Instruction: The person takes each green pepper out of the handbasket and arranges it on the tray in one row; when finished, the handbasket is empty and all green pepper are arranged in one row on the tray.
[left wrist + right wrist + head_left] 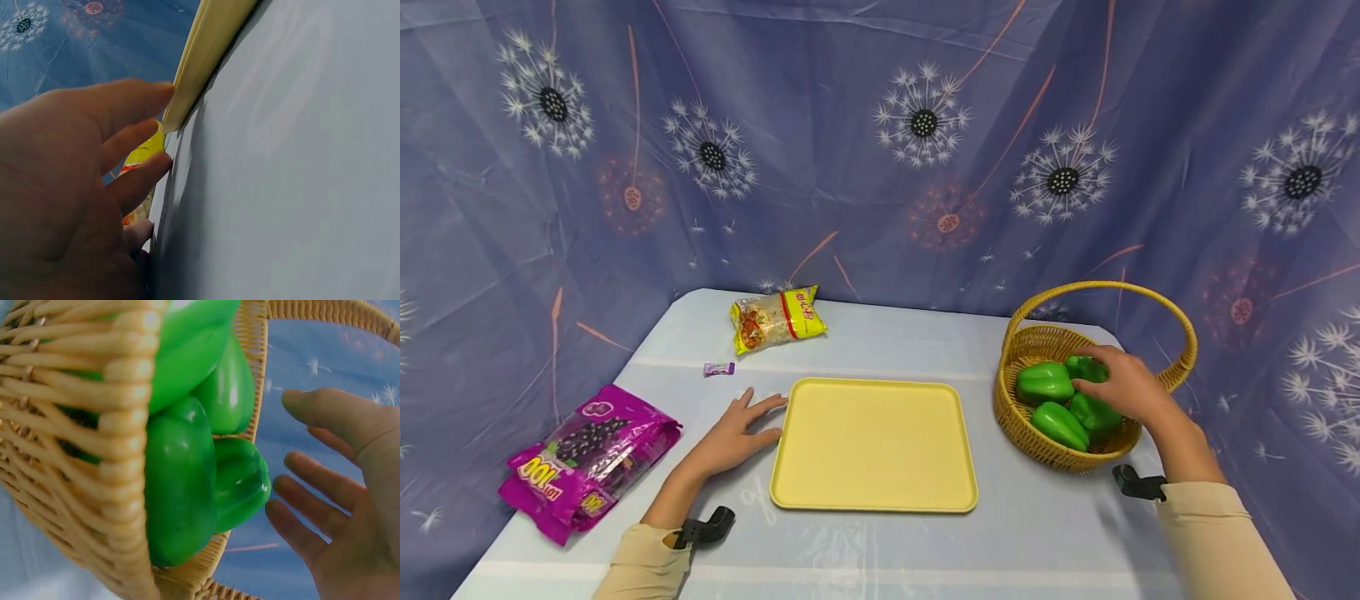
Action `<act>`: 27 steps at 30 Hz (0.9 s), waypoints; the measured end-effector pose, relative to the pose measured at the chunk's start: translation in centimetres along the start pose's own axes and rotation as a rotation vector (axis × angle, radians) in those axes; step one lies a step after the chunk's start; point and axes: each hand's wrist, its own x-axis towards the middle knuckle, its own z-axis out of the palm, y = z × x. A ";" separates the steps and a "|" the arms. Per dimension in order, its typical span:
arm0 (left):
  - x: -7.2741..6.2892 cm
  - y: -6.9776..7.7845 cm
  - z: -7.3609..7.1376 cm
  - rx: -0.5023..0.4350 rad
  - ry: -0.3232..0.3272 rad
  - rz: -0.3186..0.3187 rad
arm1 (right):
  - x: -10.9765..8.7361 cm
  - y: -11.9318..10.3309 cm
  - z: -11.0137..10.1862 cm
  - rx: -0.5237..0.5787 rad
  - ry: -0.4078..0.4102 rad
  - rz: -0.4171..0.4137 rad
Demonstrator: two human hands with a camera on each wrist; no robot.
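My left hand [735, 435] rests at the left edge of a yellow tray [874, 446], fingers spread. In the left wrist view, its fingertips are right at the tray rim [199, 62], with nothing gripped. On the right, my right hand [1126, 385] reaches over a wicker basket [1037, 446] holding several green bell peppers [1045, 382]. Seen from the right wrist, the thumb and fingers are parted and loosely bent, close beside a bell pepper [242, 484] at the far side. Another bell pepper [180, 487] lies nearer the basket wall [125, 456].
A purple candy bag [591, 458] lies on the left side of the table, and a small purple wrapped candy [718, 369] farther back. Behind the tray is a yellow food packet [777, 319]. The basket's tall handle [1097, 286] arches above the peppers. A patterned curtain [820, 150] hangs behind.
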 end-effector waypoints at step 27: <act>-0.1 0.2 0.0 0.013 -0.021 0.008 | 3.7 -0.7 1.0 -0.108 -0.190 -0.117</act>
